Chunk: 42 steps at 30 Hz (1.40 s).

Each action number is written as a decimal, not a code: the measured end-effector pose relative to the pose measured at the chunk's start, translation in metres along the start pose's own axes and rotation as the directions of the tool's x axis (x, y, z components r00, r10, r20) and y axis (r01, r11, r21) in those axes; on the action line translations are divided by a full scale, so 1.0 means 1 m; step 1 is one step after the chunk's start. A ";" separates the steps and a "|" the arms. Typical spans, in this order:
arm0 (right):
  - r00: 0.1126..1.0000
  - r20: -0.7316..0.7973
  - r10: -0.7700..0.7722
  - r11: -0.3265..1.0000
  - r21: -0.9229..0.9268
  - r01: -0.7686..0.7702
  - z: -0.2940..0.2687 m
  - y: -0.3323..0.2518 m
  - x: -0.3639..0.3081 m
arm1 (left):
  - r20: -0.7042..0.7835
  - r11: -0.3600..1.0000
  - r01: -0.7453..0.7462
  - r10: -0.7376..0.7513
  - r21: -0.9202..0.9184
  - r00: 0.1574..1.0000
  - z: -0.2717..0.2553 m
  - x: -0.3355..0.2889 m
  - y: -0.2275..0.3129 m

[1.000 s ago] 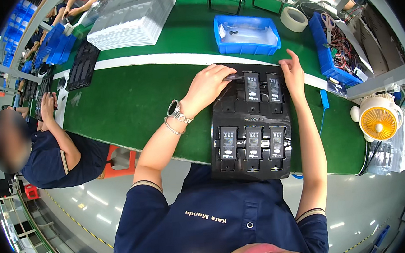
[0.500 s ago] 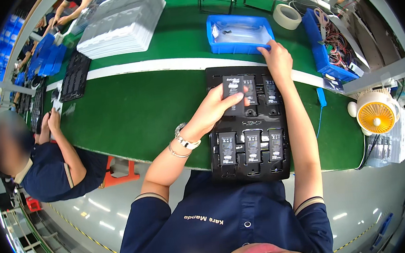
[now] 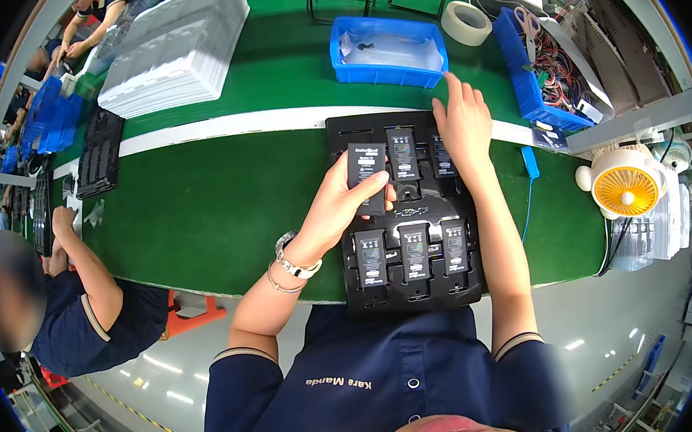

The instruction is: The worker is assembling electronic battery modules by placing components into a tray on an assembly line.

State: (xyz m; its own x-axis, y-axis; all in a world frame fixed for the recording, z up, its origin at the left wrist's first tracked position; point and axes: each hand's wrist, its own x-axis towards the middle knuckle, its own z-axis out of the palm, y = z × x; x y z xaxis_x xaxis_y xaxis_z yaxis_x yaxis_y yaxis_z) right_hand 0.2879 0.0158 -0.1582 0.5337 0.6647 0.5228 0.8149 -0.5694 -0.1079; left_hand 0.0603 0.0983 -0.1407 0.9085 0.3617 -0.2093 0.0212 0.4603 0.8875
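Note:
My left hand (image 3: pixel 336 196) grips a flat black phone battery (image 3: pixel 365 166), thumb across its face, above the far-left part of a black plastic tray (image 3: pixel 434 197). Several similar batteries lie in the tray's slots, among them one in the middle of the far row (image 3: pixel 401 151) and one at the near left (image 3: pixel 371 256). Over the tray's far-right corner is my right hand (image 3: pixel 467 125), its fingers stretched and apart with nothing visible in them. It partly covers the far-right battery (image 3: pixel 441 156). Just beyond the fingertips stands a blue bin (image 3: pixel 388 73) holding clear plastic film.
A tape roll (image 3: pixel 467 24) and a blue bin of wires (image 3: pixel 527 92) stand at the far right, with a yellow-white fan (image 3: pixel 625 186) nearer. White trays (image 3: pixel 175 55) are stacked at far left. A co-worker (image 3: pixel 76 294) sits at the left.
My right hand has come away from the blue bin's corner, and its fingers have opened. My left hand has lowered the battery slightly toward me. The whole view has shifted.

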 end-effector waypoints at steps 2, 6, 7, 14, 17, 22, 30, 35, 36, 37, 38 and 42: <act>0.999 0.015 -0.029 0.994 0.105 0.027 -0.013 -0.006 -0.013 | -0.017 0.992 -0.078 0.076 -0.098 0.997 0.000 -0.001 -0.003; 0.992 0.125 -0.028 0.928 0.371 -0.021 -0.041 -0.017 -0.037 | -0.041 0.998 0.023 -0.025 -0.053 0.999 0.004 0.000 0.003; 0.987 0.163 -0.014 0.904 0.424 -0.057 -0.046 -0.020 -0.041 | -0.063 0.999 0.024 -0.026 -0.024 0.998 0.005 0.000 0.001; 0.872 0.477 -0.108 0.384 0.829 -0.406 -0.072 -0.042 -0.058 | -0.077 0.998 -0.025 0.020 -0.063 0.997 0.005 -0.001 -0.010; 0.861 0.486 -0.150 0.255 0.861 -0.441 -0.067 -0.044 -0.069 | -0.090 0.998 -0.019 0.014 -0.055 0.996 0.010 0.000 -0.012; 0.844 0.516 -0.146 0.215 0.849 -0.482 -0.068 -0.046 -0.074 | -0.107 0.993 -0.117 0.113 -0.031 0.988 0.016 0.002 -0.016; 0.877 0.466 -0.120 0.352 0.846 -0.401 -0.067 -0.049 -0.076 | -0.084 0.966 -0.190 0.207 0.174 0.975 0.010 0.004 -0.022; 0.875 0.473 -0.098 0.378 0.831 -0.407 -0.070 -0.049 -0.076 | -0.079 0.936 -0.213 0.243 0.279 0.967 0.013 0.003 -0.023; 0.861 0.498 -0.106 0.419 0.807 -0.416 -0.071 -0.048 -0.074 | -0.075 0.904 -0.239 0.282 0.353 0.956 0.013 0.003 -0.024; 0.845 0.523 -0.112 0.459 0.781 -0.422 -0.072 -0.048 -0.074 | -0.068 0.866 -0.263 0.321 0.425 0.945 0.014 0.002 -0.024; 0.853 0.511 -0.104 0.469 0.782 -0.411 -0.072 -0.049 -0.074 | -0.072 0.868 -0.259 0.317 0.423 0.946 0.015 0.002 -0.024; 0.841 0.530 -0.104 0.488 0.765 -0.421 -0.070 -0.047 -0.075 | -0.069 0.769 -0.275 0.381 0.577 0.922 0.019 0.002 -0.018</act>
State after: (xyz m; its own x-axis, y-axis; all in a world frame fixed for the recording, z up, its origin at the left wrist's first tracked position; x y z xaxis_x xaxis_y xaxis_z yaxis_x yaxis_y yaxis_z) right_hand 0.1940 -0.0412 -0.1328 0.4838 0.8752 0.0029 0.3455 -0.1880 -0.9194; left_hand 0.0694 0.0752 -0.1496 0.8167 0.5650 0.1173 0.0070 -0.2130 0.9770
